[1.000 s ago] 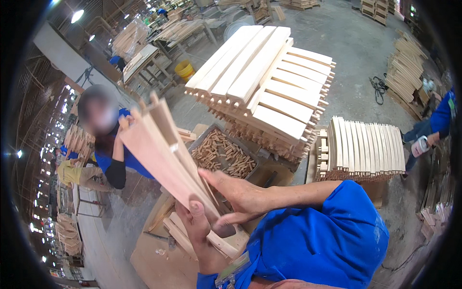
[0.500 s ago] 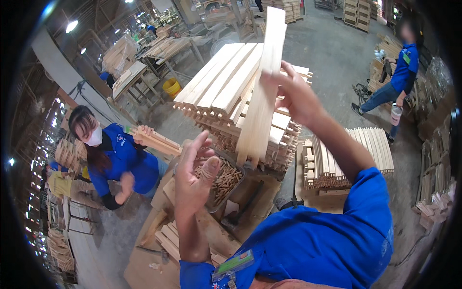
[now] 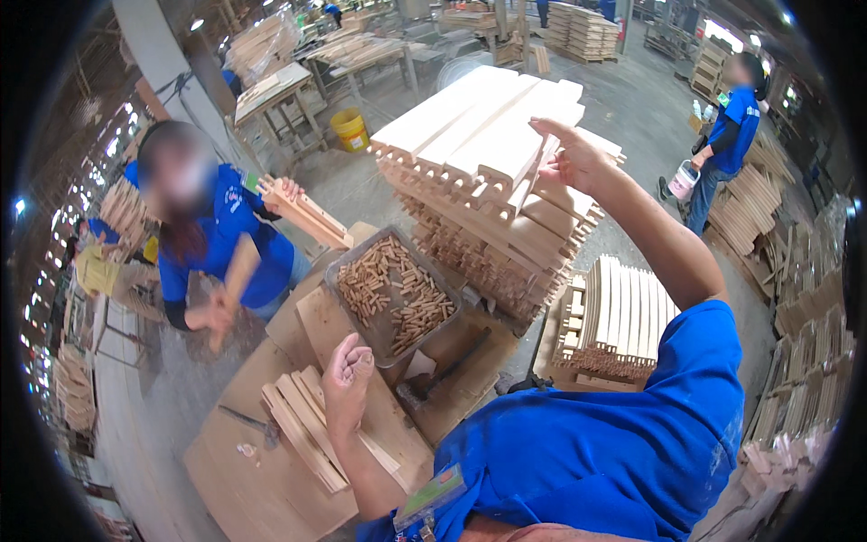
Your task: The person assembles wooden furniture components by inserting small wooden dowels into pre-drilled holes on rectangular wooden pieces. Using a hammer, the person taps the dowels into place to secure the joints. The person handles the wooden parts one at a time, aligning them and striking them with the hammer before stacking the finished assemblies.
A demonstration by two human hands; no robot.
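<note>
My right hand (image 3: pixel 578 161) is at the right side of the stack of wooden rails (image 3: pixel 506 226), fingers stretched out against the edge of a pale wooden board (image 3: pixel 517 154) on top. Its fingers and thumb are apart. My left hand (image 3: pixel 348 384) hovers over the workbench, loosely curled with nothing visible in it. Beside it lie several narrow wooden strips (image 3: pixel 307 434). Just beyond is a plastic tray (image 3: pixel 386 358) of short wooden dowels (image 3: pixel 375 280). A hammer (image 3: pixel 452 369) rests on the bench right of my left hand.
Across the bench at left, a co-worker (image 3: pixel 217 235) holds wooden pieces (image 3: pixel 307 215). A second wooden stack (image 3: pixel 619 316) stands at right. Another person (image 3: pixel 731 126) carries a white bucket (image 3: pixel 684 181). A yellow bucket (image 3: pixel 349 129) stands on the floor behind.
The board that stood tilted up by my right hand now lies on the stack. My left hand has dropped back toward the bench, its fingers more curled. The person at right has moved.
</note>
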